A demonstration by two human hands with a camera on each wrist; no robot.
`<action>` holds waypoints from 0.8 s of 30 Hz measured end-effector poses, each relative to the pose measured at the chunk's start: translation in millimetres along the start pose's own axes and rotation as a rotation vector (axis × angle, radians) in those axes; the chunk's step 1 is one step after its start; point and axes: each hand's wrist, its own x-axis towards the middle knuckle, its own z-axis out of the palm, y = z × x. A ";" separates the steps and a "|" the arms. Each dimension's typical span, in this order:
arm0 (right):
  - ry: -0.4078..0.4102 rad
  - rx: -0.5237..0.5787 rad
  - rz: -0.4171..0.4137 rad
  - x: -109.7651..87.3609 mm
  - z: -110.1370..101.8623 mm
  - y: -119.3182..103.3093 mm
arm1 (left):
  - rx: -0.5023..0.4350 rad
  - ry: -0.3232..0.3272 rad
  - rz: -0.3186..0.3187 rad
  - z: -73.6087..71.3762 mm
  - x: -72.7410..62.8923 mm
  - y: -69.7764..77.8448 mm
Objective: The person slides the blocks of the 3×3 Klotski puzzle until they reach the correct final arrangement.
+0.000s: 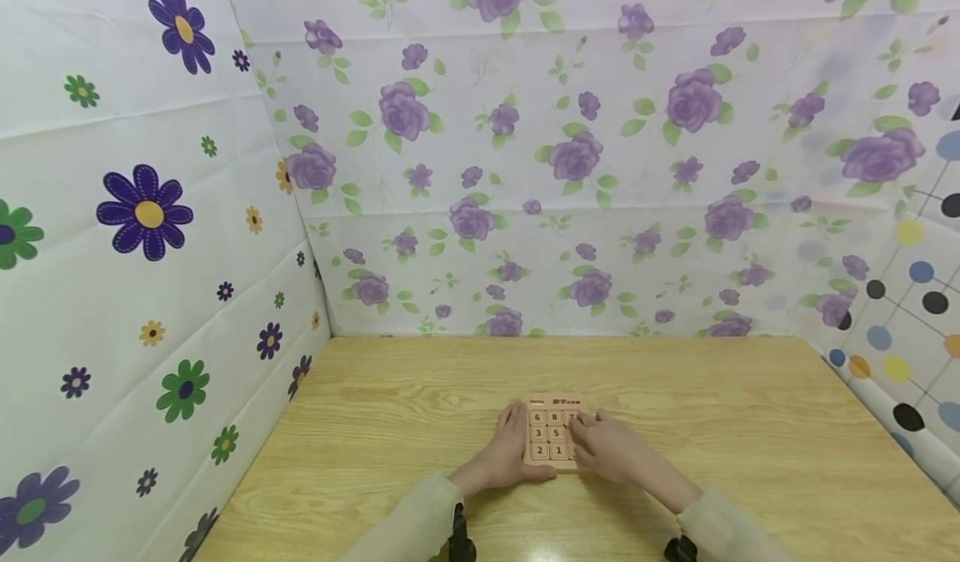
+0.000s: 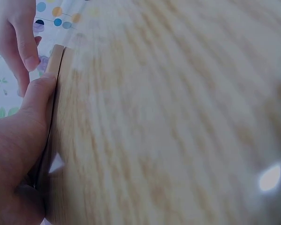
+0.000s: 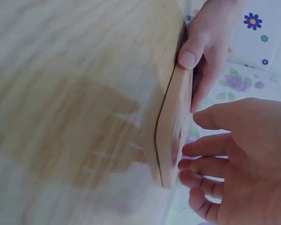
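Note:
A wooden number sliding puzzle [image 1: 542, 468] lies flat on the table, its square tiles bearing printed digits. Rows reading 6, 8, 7, then 3, 5, then 2, 1 show in the head view. My left hand [image 1: 501, 454] holds the puzzle's left side, thumb along the near edge and fingers along the side. Over the right column is my right hand [image 1: 611, 448], fingertips at the tiles and covering part of that column. In the right wrist view, the right hand's fingers [image 3: 208, 146] are spread and gently bent beside the wooden frame [image 3: 167, 136].
The wood-grain table [image 1: 405, 387] extends around the puzzle. A purple-rose sheet [image 1: 525, 245] hangs behind it, a daisy-print sheet [image 1: 180, 295] stands at the left, and a dotted sheet [image 1: 900, 328] at the right.

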 end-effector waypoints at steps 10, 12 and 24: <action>0.067 -0.004 -0.066 -7.8 1.4 5.2 | -0.023 0.009 0.002 0.3 -0.1 0.3; 0.056 -0.011 -0.066 -10.2 0.1 4.0 | -0.025 0.009 0.002 -0.1 -0.5 0.9; 0.019 -0.001 -0.053 -23.7 -5.3 -5.6 | -0.022 -0.002 -0.016 -1.1 -1.8 1.7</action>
